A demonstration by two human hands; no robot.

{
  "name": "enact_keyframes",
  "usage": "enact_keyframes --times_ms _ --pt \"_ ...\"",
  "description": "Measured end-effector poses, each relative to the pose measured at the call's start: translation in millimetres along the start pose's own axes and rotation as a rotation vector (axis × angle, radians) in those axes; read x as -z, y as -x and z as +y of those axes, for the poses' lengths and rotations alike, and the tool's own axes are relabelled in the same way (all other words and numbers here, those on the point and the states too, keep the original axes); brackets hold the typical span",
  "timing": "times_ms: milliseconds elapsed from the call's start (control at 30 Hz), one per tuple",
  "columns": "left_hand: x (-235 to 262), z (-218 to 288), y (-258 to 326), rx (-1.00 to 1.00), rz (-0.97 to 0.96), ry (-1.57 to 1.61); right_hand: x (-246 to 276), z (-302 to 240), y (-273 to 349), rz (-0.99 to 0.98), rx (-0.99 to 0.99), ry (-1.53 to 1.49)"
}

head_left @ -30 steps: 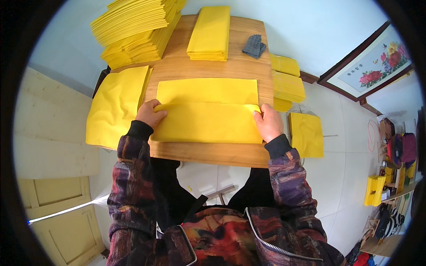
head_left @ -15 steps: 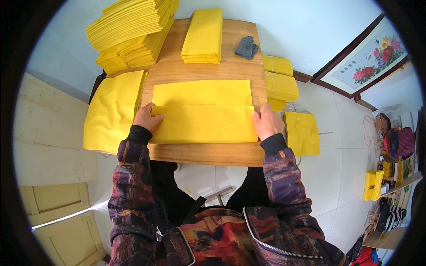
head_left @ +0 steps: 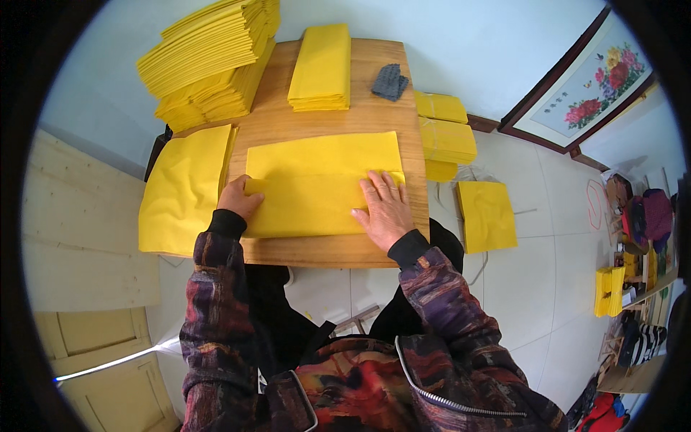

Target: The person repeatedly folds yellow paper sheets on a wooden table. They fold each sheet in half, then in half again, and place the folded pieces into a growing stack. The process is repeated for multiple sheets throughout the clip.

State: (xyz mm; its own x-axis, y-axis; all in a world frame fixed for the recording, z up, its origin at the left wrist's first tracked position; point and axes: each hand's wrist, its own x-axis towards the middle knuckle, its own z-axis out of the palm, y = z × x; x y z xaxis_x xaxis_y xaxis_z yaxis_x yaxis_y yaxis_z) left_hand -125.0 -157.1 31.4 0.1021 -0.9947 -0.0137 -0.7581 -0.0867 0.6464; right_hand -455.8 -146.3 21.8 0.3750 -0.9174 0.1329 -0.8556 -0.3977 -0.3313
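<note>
A yellow fabric piece lies in front of me on the wooden table, its near part folded over so that a strip of the far part shows beyond the fold's edge. My left hand pinches its left edge between thumb and fingers. Flat on the right end of the folded layer rests my right hand, fingers spread and holding nothing. Left of my left hand is a pile of wider, unfolded yellow fabric sheets.
At the table's far left rises a tall stack of folded yellow fabric. A smaller folded stack and a dark grey cloth lie at the back. Tied yellow bundles and a yellow piece sit beyond the table's right edge.
My right hand has let go of the fabric's right edge, moved inward to the left and flattened onto the folded layer. My left hand stays at the left edge.
</note>
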Motion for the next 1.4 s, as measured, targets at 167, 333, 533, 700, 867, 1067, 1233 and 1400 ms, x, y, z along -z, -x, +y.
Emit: enact_keyframes --times_ms 167,333,533,700,867,1067,1233,1400 --pt "1 -2 -1 -0.016 -0.019 0.009 2 2 -1 -0.042 -0.015 0.007" --pt "-1 -4 2 -0.023 0.065 -0.017 8 3 -2 -0.126 -0.021 0.094" --pt "-2 25 16 0.102 0.248 -0.237 15 -4 3 -0.11 -0.006 0.124" --pt "-104 121 38 -0.381 0.084 -0.364 11 -1 1 -0.123 -0.007 0.163" --pt "-147 141 37 -0.256 0.051 -0.198 3 3 -1 -0.078 0.014 0.24" --pt "-115 116 43 -0.078 -0.01 -0.4 8 -1 3 -0.095 -0.003 0.174" --pt "-96 89 57 0.038 0.015 -0.463 14 -5 2 -0.107 -0.005 0.154" --pt "-79 56 77 0.132 0.109 -0.477 14 2 -2 -0.165 -0.036 0.122"
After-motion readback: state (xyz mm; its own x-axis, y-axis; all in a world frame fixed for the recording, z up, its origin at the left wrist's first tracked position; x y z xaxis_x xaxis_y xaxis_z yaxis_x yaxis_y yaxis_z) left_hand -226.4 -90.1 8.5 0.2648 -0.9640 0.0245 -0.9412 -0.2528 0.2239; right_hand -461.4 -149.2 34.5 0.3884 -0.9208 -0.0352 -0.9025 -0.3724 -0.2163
